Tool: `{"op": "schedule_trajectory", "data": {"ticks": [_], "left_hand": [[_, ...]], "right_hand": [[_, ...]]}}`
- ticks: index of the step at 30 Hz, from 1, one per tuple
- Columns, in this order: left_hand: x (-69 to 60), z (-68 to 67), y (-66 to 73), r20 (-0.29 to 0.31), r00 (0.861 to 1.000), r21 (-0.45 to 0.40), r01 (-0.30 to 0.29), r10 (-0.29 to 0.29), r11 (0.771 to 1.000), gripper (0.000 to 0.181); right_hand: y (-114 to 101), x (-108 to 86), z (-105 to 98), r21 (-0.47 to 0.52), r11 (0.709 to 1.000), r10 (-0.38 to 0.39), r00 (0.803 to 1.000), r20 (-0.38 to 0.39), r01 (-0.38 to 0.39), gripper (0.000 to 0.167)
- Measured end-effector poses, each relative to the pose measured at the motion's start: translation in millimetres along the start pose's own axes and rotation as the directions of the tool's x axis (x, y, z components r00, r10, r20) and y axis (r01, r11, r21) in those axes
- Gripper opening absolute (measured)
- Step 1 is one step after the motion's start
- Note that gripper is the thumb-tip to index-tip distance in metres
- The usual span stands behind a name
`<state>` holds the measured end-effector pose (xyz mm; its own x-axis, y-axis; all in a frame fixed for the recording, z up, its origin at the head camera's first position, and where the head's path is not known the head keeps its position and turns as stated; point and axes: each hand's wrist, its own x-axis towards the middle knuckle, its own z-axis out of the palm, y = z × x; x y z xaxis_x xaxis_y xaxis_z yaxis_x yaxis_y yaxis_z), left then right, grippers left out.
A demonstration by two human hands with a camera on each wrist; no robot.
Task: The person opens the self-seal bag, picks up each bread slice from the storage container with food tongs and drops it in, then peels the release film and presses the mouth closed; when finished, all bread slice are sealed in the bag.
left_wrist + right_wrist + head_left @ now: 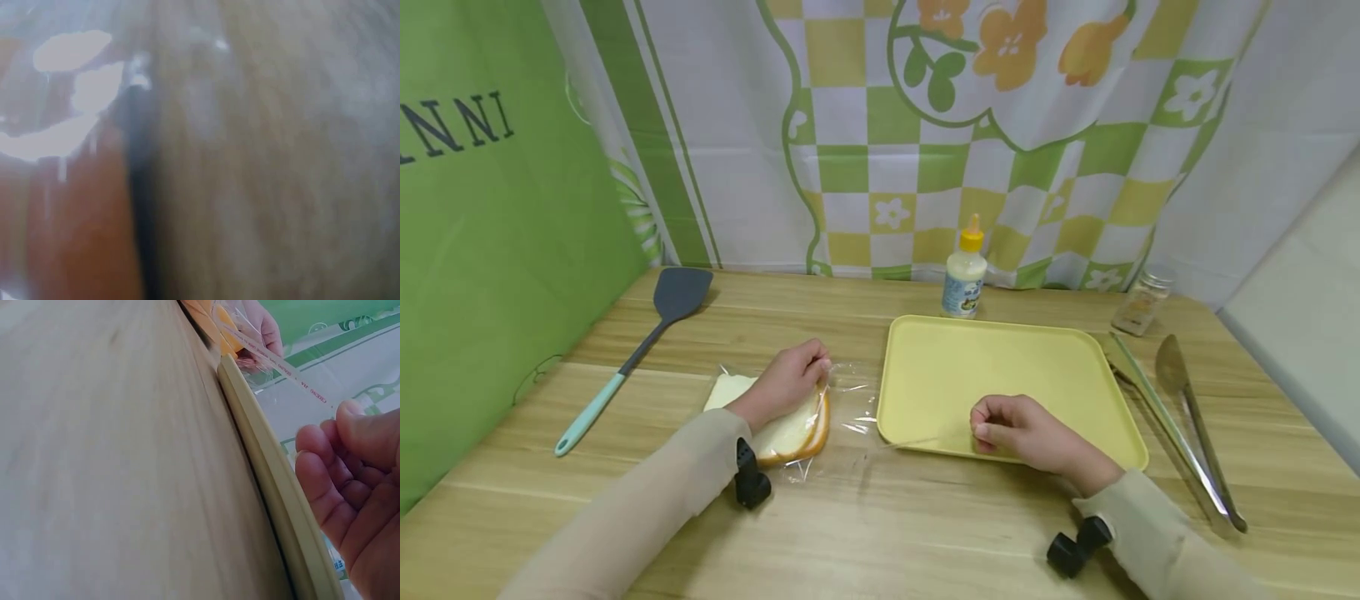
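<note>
Slices of white bread (786, 433) with a brown crust lie on the table inside a clear plastic bag (854, 398). Over the bread, my left hand (792, 377) has its fingers curled on the bag and grips the plastic. My right hand (1026, 432) is above the front edge of the yellow tray (1000, 358). Its thumb and finger pinch the end of a narrow clear strip (281, 365) with red print, which stretches taut toward the bag. In the left wrist view, the crust (75, 231) and shiny plastic are close and blurred.
A spatula (681, 293) with a mint handle lies at the left. Behind the tray stands a squeeze bottle (964, 279) with a yellow cap. At the right are a small glass jar (1144, 302) and metal tongs (1198, 425). A patterned curtain (917, 158) hangs behind the table.
</note>
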<state>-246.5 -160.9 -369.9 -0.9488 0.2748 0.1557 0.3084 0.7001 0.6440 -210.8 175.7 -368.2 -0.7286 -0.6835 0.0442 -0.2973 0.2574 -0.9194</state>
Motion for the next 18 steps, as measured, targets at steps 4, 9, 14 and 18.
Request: {"op": "schedule_trajectory", "data": {"ticks": [4,9,14,18], "left_hand": [[0.6,1.0,-2.4,0.005,1.0,-0.004,0.013,-0.013,1.0,0.016],[0.3,1.3,-2.8,-0.005,1.0,0.002,0.005,-0.005,1.0,0.016],[0.4,1.4,-3.2,-0.001,1.0,0.003,0.007,-0.007,1.0,0.015],[0.4,1.2,-2.8,-0.007,1.0,0.01,0.002,-0.002,1.0,0.015]], "right_hand": [[0.6,-6.1,-2.7,0.003,1.0,-0.03,0.999,0.014,0.03,0.015],[2.4,-17.2,-5.8,0.051,0.997,-0.061,0.997,0.036,0.059,0.017],[3.8,-34.0,-10.6,0.095,0.992,-0.085,0.995,0.053,0.079,0.017],[6.0,-46.0,-14.4,0.111,0.989,-0.105,0.994,0.04,0.1,0.013]]}}
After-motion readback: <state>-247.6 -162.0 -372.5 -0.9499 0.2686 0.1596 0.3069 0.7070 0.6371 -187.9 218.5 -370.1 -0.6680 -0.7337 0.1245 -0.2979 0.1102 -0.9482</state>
